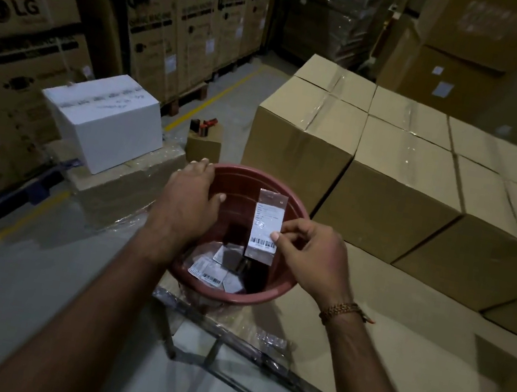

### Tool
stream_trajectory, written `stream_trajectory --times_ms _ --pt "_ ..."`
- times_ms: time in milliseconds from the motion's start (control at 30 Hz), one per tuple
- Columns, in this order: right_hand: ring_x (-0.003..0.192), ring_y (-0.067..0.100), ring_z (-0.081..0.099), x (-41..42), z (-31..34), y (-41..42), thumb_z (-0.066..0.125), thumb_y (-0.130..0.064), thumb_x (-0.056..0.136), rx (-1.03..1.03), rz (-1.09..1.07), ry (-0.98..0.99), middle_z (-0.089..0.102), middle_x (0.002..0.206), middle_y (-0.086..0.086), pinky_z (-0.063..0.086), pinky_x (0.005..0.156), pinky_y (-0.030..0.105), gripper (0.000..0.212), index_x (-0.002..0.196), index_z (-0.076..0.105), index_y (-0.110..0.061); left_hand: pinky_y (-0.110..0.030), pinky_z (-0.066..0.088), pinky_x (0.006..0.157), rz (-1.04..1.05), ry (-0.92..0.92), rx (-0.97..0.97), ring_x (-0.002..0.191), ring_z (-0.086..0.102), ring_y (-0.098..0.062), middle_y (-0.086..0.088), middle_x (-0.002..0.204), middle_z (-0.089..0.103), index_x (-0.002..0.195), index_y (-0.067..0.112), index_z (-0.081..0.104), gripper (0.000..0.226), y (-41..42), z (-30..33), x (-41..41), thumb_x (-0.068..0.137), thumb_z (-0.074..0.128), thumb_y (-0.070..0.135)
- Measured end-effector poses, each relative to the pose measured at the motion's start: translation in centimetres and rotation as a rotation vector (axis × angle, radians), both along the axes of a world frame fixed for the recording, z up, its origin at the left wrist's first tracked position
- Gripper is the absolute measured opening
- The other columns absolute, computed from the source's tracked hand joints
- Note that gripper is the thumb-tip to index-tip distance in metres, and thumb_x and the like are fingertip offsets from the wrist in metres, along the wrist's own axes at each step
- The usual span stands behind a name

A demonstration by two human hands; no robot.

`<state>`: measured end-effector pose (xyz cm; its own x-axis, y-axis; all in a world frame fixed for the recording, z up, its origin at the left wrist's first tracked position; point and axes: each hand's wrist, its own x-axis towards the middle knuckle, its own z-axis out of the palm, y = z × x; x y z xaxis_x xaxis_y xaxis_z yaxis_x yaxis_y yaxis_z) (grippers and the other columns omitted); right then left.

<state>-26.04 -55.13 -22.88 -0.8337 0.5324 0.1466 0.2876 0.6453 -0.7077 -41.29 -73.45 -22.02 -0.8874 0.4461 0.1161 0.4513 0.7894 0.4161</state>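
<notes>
A warehouse is lined with cartons; a labelled pouch is pinched upright by thumb and finger of the right hand over a red tub, its far-left rim gripped by the left hand; more pouches are seen inside.

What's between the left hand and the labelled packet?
Head view: only bare inner wall of the red tub lies between left hand and labelled packet, pinched by the right hand.

White box at left; taped brown cartons at right; LG cartons stacked behind.
</notes>
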Motion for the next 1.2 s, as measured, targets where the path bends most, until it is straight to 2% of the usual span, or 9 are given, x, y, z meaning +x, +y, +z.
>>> stream_trajectory --times_ms 133,267,433,500,600,767,1067,1133,1200 --pt "0.071 -0.001 0.072 -0.4 0.5 -0.4 0.084 -0.041 0.087 0.016 -0.025 -0.043 0.074 0.072 -0.025 0.063 0.077 0.035 0.011 0.091 0.079 -0.033 -0.051 0.039 0.120 0.015 0.026 0.012 0.145 0.044 -0.031 -0.010 0.157 0.049 0.152 0.011 0.048 0.057 0.0 0.0 0.2 0.102 0.062 0.033" --pt "0.071 -0.003 0.070 -0.8 0.9 -0.8 0.085 -0.043 0.086 0.063 -0.059 -0.085 0.073 0.071 -0.027 0.062 0.074 0.035 0.014 0.092 0.079 -0.032 -0.048 0.027 0.127 -0.005 0.034 0.000 0.153 0.034 -0.030 -0.013 0.166 0.038 0.158 0.008 0.039 0.061 -0.1 0.4 0.5 0.104 0.059 0.031" --pt "0.075 -0.003 0.067 -1.8 1.4 -2.1 0.085 -0.050 0.084 0.233 -0.061 -0.160 0.073 0.074 -0.023 0.054 0.068 0.024 0.021 0.097 0.080 -0.034 -0.048 0.023 0.129 0.000 0.000 -0.020 0.156 0.028 -0.029 -0.009 0.170 0.030 0.161 0.011 0.032 0.064 -0.2 0.7 1.1 0.106 0.056 0.033" --pt "0.079 0.002 0.068 -2.4 1.7 -2.8 0.083 -0.056 0.083 0.301 -0.046 -0.236 0.074 0.080 -0.020 0.056 0.072 0.026 0.025 0.097 0.080 -0.035 -0.048 0.023 0.129 0.000 -0.017 -0.020 0.156 0.027 -0.029 -0.009 0.170 0.029 0.161 0.012 0.032 0.062 -0.1 0.8 1.0 0.107 0.054 0.033" --pt "0.084 0.016 0.070 -3.3 1.7 -3.4 0.080 -0.062 0.083 0.410 -0.110 -0.333 0.075 0.087 -0.010 0.062 0.079 0.037 0.035 0.100 0.079 -0.031 -0.046 0.021 0.129 -0.019 -0.003 -0.038 0.157 0.026 -0.028 -0.010 0.170 0.028 0.161 0.009 0.031 0.060 -0.2 0.8 0.7 0.109 0.050 0.031" --pt "0.082 0.021 0.072 -3.4 2.4 -3.7 0.076 -0.053 0.092 0.459 -0.245 -0.245 0.077 0.090 -0.002 0.064 0.075 0.040 0.029 0.107 0.078 -0.028 -0.046 0.018 0.130 -0.023 -0.013 -0.042 0.158 0.023 -0.028 -0.009 0.172 0.025 0.163 0.011 0.028 0.062 -0.4 0.7 0.7 0.109 0.050 0.034" --pt "0.083 0.015 0.071 -1.0 2.6 -5.3 0.071 -0.049 0.096 0.400 -0.192 -0.125 0.078 0.092 -0.009 0.063 0.075 0.037 0.023 0.106 0.078 -0.030 -0.047 0.016 0.131 -0.056 0.042 -0.050 0.158 0.023 -0.030 -0.013 0.170 0.027 0.163 0.009 0.030 0.064 -0.7 -0.2 0.5 0.109 0.047 0.040" --pt "0.080 0.013 0.071 -0.3 2.7 -6.1 0.069 -0.048 0.097 0.397 -0.187 -0.090 0.077 0.090 -0.010 0.064 0.073 0.038 0.022 0.105 0.079 -0.030 -0.048 0.020 0.129 -0.061 0.028 0.001 0.156 0.027 -0.030 -0.012 0.167 0.033 0.161 0.011 0.033 0.062 -0.8 -0.1 0.5 0.108 0.048 0.040" --pt "0.078 0.010 0.070 0.5 2.7 -6.8 0.069 -0.045 0.098 0.398 -0.197 -0.059 0.077 0.089 -0.012 0.063 0.072 0.035 0.020 0.104 0.080 -0.029 -0.050 0.030 0.125 -0.058 0.006 0.051 0.150 0.036 -0.031 -0.011 0.161 0.041 0.158 0.014 0.040 0.058 -0.9 0.2 0.3 0.107 0.051 0.040"
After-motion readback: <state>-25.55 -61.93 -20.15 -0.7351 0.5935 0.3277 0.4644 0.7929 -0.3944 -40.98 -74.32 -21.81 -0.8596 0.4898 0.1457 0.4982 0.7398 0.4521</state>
